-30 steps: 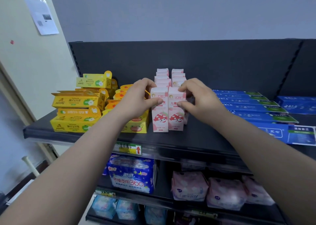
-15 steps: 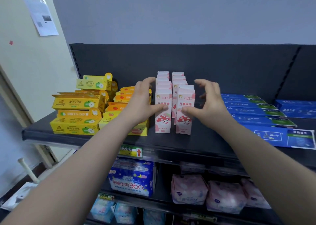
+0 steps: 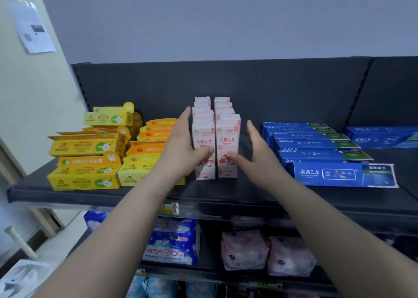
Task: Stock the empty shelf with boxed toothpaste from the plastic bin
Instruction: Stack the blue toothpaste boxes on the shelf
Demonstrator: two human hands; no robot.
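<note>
From the head camera, two rows of upright pink toothpaste boxes [image 3: 227, 139] stand at the middle of the dark shelf [image 3: 226, 196], running front to back; the left hand [image 3: 183, 148], fingers straight, lies flat against the left row, thumb across the front box; the right hand [image 3: 257, 153], fingers straight, holds nothing, just beside the right row, its thumb tip at the front box's face; yellow boxes [image 3: 86, 180] are stacked to the left; blue boxes [image 3: 316, 144] lie to the right.
</note>
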